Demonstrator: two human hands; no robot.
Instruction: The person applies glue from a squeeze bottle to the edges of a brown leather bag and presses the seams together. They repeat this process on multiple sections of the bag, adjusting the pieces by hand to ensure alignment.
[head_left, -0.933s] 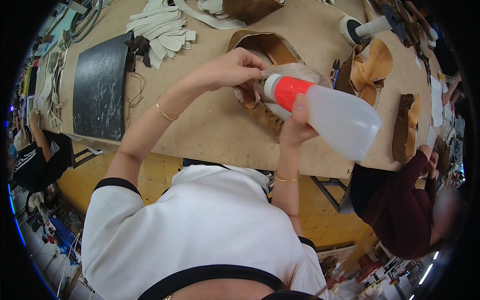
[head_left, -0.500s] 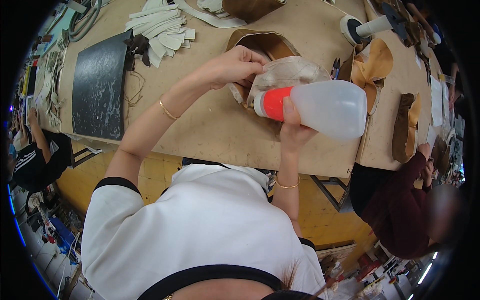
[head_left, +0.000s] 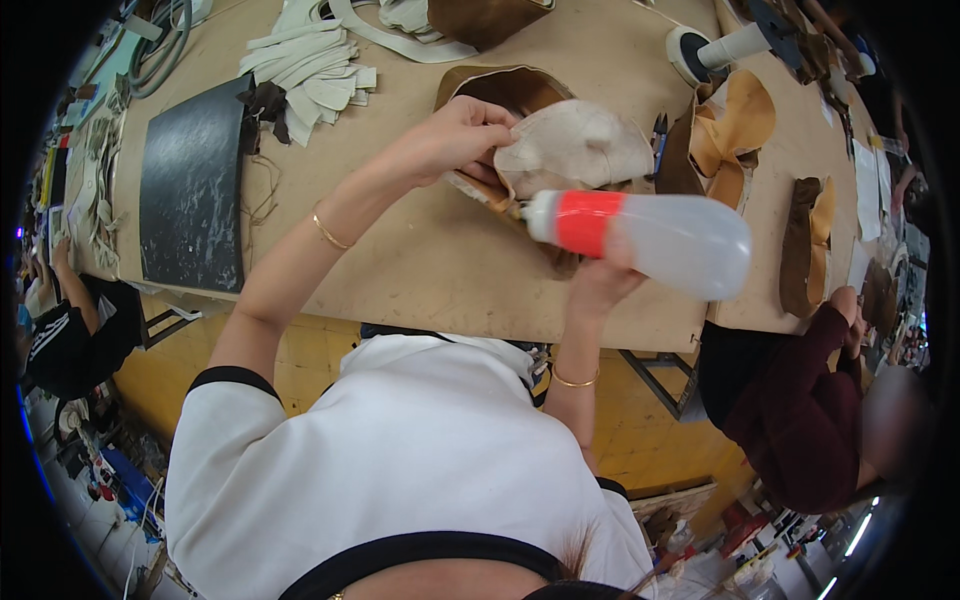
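Observation:
My right hand (head_left: 605,283) grips a squeeze bottle (head_left: 690,245), translucent white with a red band, held on its side with its nozzle toward the left. Its nozzle tip is close to the lower edge of a cream fabric lining (head_left: 575,145); whether they touch I cannot tell. With closed fingers my left hand (head_left: 462,140) pinches the upper left edge of that lining. The lining rises out of a brown leather piece (head_left: 510,88) that stands open like a pouch on the table. Some of my left fingertips are hidden behind the lining.
A black board (head_left: 195,190) and cream strips (head_left: 315,75) lie to the left on the table (head_left: 420,260). Pens (head_left: 659,140), tan-and-brown leather pieces (head_left: 735,120) and a white spool (head_left: 735,50) are at right. Beyond them, a person in a dark red sleeve (head_left: 800,390) works nearby.
The bottle has moved right and slightly down, and its nozzle now shows by the lining's lower edge. My left hand keeps its pinch on the lining.

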